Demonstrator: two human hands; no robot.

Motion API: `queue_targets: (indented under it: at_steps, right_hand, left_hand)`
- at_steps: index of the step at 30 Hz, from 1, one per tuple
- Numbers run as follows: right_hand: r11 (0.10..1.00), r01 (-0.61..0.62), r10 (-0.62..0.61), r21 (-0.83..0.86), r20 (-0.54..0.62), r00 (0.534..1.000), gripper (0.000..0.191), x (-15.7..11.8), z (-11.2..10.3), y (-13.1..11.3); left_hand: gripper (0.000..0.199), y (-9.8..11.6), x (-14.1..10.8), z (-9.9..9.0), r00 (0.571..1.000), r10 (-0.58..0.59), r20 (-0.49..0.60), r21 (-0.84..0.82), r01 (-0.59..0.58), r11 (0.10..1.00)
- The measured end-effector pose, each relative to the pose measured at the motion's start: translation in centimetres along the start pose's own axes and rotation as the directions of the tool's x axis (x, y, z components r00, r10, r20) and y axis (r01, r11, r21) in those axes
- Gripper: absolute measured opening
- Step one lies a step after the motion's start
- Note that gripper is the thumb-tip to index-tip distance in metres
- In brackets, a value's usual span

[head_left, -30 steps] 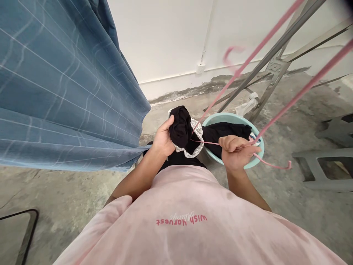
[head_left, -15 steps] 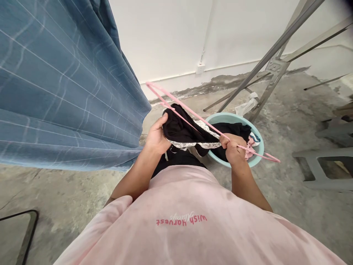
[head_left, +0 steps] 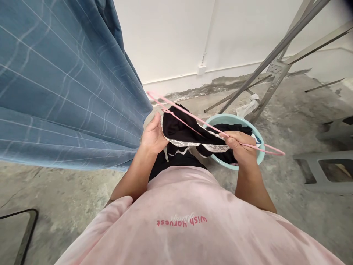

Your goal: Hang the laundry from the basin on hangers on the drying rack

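Between my hands stretches a black bra [head_left: 179,127] edged with white lace. My left hand [head_left: 153,135] is closed on its left end, the thumb up beside the cup and the other fingers partly hidden behind it. A pink clothes hanger [head_left: 190,114] lies slantwise across the bra, its left end poking past my left hand. My right hand [head_left: 242,147] grips the hanger together with the bra's right end. Under my right hand stands a light blue basin [head_left: 235,117] with black clothes [head_left: 234,129] in it.
A blue checked cloth [head_left: 68,84] hangs close on my left. Beyond the basin a metal rack [head_left: 275,70] stands near the wall, a white bag [head_left: 248,106] at its leg. A grey plastic stool [head_left: 317,165] is on the right, a black-edged frame [head_left: 30,224] at lower left.
My right hand has shifted slightly right and turned, its fingers now lying further along the hanger. The hanger's left end has dipped a little. My left hand has moved slightly left.
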State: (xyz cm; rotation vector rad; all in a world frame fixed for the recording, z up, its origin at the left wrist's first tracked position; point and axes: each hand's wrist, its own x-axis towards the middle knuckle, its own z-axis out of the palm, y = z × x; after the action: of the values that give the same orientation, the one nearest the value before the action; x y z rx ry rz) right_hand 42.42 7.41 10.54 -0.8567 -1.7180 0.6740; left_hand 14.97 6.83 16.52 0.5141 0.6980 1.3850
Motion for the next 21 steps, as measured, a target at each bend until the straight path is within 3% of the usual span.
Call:
queue_targets:
  at_steps: [6, 8, 12, 15, 18, 21]
  right_hand:
    - [0.991, -0.093, 0.106, -0.094, 0.144, 0.984, 0.028, 0.3, -1.3, -1.5]
    - [0.985, -0.106, 0.128, -0.133, 0.171, 0.977, 0.033, 0.3, -1.0, -1.9]
    - [0.98, -0.101, 0.137, -0.171, 0.211, 0.968, 0.036, 0.0, -0.3, -2.5]
    - [0.98, -0.099, 0.137, -0.17, 0.228, 0.964, 0.034, -0.1, 0.1, -2.7]
    - [0.981, -0.086, 0.128, -0.172, 0.249, 0.96, 0.033, 0.0, 0.2, -2.4]
    - [0.978, -0.089, 0.144, -0.188, 0.301, 0.943, 0.034, -0.2, 0.2, -2.0]
  left_hand:
    - [0.064, 1.4, 0.7, -1.0, 0.999, -0.049, -0.001, 0.026, 0.049, 0.998]
    - [0.06, 1.6, 0.9, -1.6, 0.998, -0.049, -0.026, 0.035, 0.05, 0.998]
    - [0.032, 1.5, 1.4, -2.8, 0.987, -0.065, -0.15, 0.041, 0.072, 0.997]
    - [0.036, 1.9, 1.6, -3.5, 0.986, -0.064, -0.155, 0.075, 0.076, 0.994]
    - [0.056, 3.0, 1.3, -4.0, 0.995, 0.009, -0.095, 0.101, 0.0, 0.995]
    - [0.06, 4.1, 0.8, -4.3, 0.988, 0.121, -0.091, 0.129, -0.109, 0.986]
